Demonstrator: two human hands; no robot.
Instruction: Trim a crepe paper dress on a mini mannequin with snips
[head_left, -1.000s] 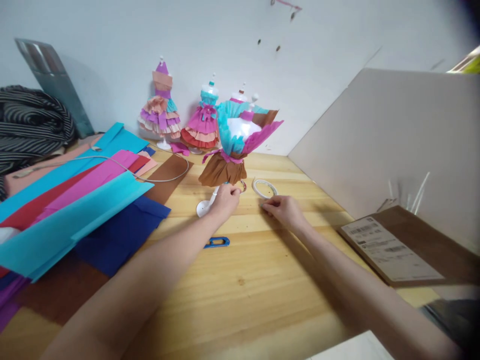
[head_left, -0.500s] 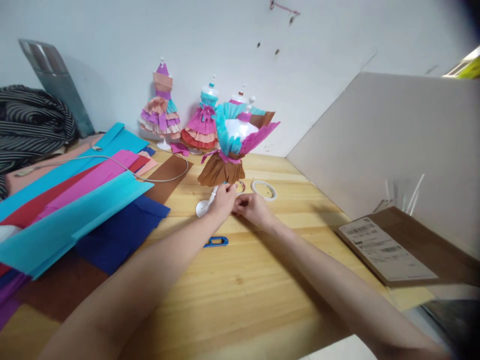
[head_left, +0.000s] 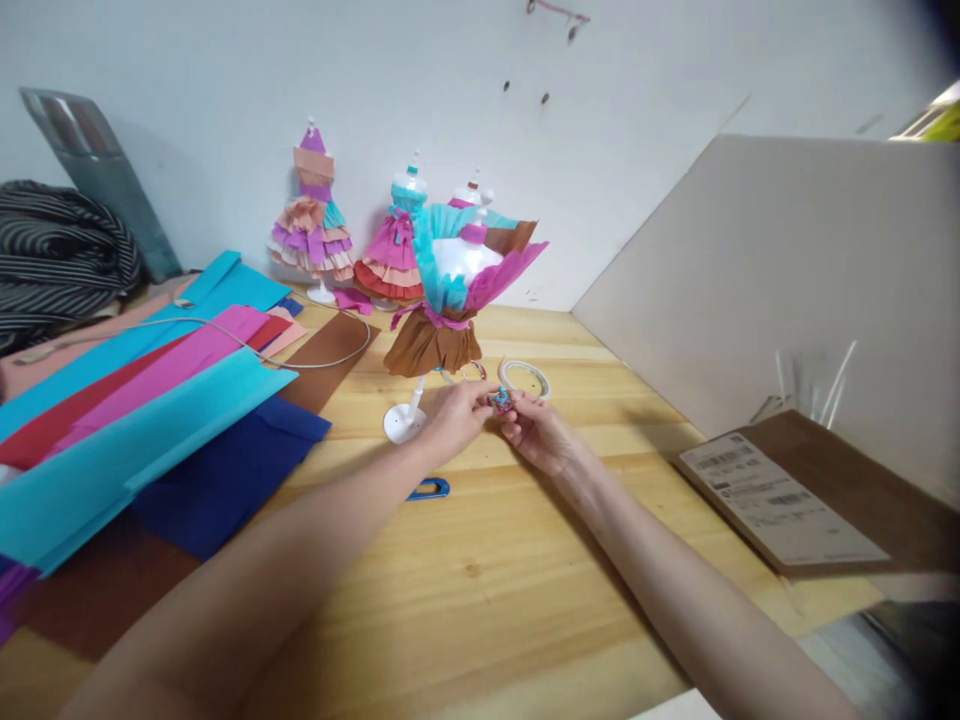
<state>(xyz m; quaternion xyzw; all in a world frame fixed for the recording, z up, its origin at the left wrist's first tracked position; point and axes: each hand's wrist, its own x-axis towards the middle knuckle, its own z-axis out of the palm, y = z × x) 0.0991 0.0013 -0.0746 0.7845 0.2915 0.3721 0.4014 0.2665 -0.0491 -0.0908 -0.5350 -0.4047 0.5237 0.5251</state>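
Between my fingertips is a small multicoloured piece (head_left: 502, 401), blue, pink and brown, too small to make out fully. My left hand (head_left: 463, 412) pinches it from the left and my right hand (head_left: 536, 428) from the right. Just behind my left hand stands a small white dress form (head_left: 461, 260) on a round white base (head_left: 403, 424). It wears a brown gathered paper skirt (head_left: 431, 345), a pink waist band, and blue, brown and pink paper flaring round its top. A roll of white tape (head_left: 525, 379) lies behind my right hand.
Coloured paper sheets (head_left: 172, 400) cover the table's left side, with a grey cable (head_left: 300, 364) across them. More dressed forms (head_left: 313, 205) stand by the wall. A blue cutter (head_left: 430, 488) lies near my left wrist. A cardboard box (head_left: 795, 500) sits at the right.
Both hands have moved slightly right, away from the form's base, which now shows more fully. The small coloured piece has come into view between my fingers. The camera view has shifted a little.
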